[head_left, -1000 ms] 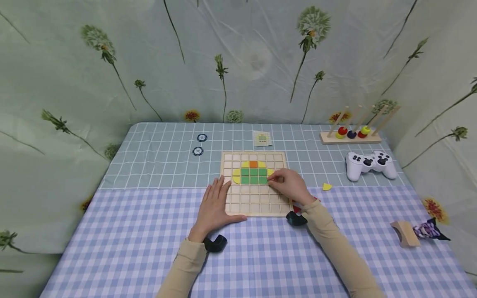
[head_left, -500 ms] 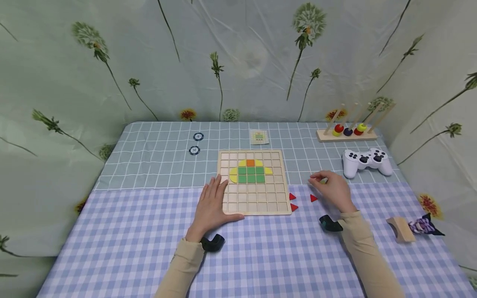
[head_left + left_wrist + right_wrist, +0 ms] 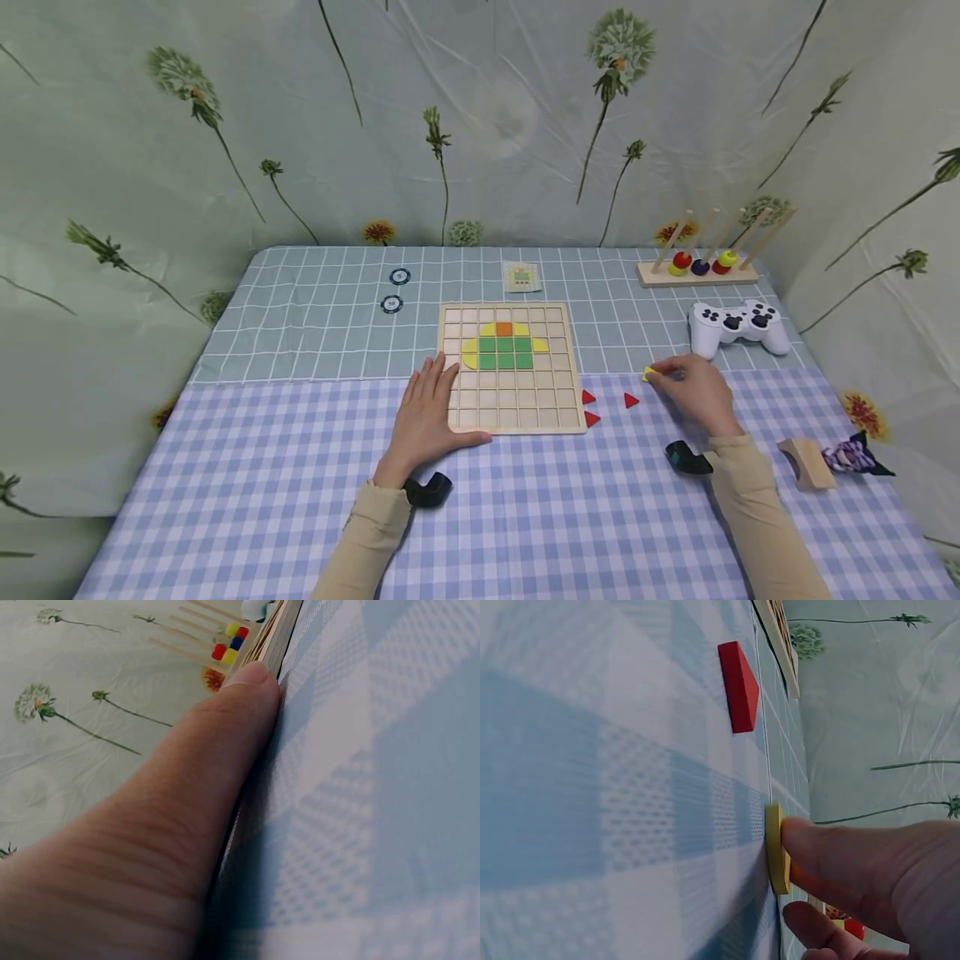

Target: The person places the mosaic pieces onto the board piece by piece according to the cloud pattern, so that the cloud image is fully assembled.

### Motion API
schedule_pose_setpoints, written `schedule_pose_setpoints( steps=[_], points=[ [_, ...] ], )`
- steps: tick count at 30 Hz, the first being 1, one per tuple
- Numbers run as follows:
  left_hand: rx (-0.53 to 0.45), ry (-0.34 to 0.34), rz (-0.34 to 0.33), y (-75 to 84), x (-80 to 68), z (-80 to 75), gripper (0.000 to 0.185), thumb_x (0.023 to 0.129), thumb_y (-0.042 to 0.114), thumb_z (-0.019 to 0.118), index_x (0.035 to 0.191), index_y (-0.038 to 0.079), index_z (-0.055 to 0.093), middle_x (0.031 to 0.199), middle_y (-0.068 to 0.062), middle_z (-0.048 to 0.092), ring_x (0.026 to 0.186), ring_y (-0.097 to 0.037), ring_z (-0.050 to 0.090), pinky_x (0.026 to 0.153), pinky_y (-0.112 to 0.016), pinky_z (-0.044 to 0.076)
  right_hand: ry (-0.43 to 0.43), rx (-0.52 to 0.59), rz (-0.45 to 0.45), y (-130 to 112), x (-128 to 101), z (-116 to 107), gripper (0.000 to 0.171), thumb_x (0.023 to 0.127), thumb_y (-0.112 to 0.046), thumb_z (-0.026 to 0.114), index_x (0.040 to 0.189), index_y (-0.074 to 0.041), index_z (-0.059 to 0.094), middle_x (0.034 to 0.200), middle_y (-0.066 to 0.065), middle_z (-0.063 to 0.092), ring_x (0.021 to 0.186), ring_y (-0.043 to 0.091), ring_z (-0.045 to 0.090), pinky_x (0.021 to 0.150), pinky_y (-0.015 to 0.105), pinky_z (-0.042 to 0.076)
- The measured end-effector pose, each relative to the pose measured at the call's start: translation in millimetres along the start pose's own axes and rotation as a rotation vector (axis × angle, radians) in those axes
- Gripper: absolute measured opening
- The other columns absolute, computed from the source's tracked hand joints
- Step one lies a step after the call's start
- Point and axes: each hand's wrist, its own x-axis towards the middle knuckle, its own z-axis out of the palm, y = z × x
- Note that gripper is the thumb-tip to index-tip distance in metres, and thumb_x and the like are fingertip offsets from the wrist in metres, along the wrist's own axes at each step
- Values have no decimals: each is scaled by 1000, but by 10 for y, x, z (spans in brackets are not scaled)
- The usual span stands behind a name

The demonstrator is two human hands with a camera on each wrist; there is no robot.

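My left hand [image 3: 429, 417] rests at the lower left corner of a square wooden grid board [image 3: 517, 408]. Its fingers lie straight along the left side, and the thumb [image 3: 217, 735] touches the front edge. Green squares [image 3: 506, 352], an orange square [image 3: 504, 329] and yellow rounded pieces [image 3: 470, 353] sit in the grid. Right of the board, my right hand [image 3: 699, 392] pinches a small yellow piece [image 3: 777, 851] between thumb and fingers, low at the cloth. A red triangle [image 3: 631, 401] lies nearby, and two more red triangles [image 3: 589, 397] lie by the board's right edge.
A pattern card [image 3: 522, 277] lies behind the board, with two round chips [image 3: 392, 304] to its left. A white game controller [image 3: 738, 326] and a bead-and-peg stand [image 3: 697, 275] are at the back right. A wooden arch block [image 3: 808, 463] and a purple wrapped item [image 3: 855, 455] lie right.
My right hand has moved right, away from the board, to the loose yellow piece and taken hold of it. A yellow piece shows in the grid where the hand was. My left hand stays put.
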Motion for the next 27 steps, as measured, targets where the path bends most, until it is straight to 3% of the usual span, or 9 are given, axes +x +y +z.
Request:
schedule_pose_setpoints(
  steps=[9,18,27],
  points=[
    [-6,-5,3,0,-1,10,114,64,78,64,148,8,30,155,-15,16,143,-29,8,114,-41,4,14,13,-3,20,-74,47,32,81,-24,75,100,1,72,103,20,61,83,30,52,62,35,36],
    [-14,-2,-4,0,-3,4,115,63,77,65,148,8,30,156,-14,15,143,-28,7,114,-41,4,9,117,-65,-32,-21,135,23,79,-14,78,93,-2,64,90,14,63,78,26,50,66,35,37],
    [-5,-16,-14,5,-3,5,115,63,79,64,148,9,30,156,-13,16,143,-27,6,114,-40,3,-7,191,-110,-352,102,236,20,82,-17,76,89,-3,64,83,9,62,70,22,47,60,30,37]
  ],
)
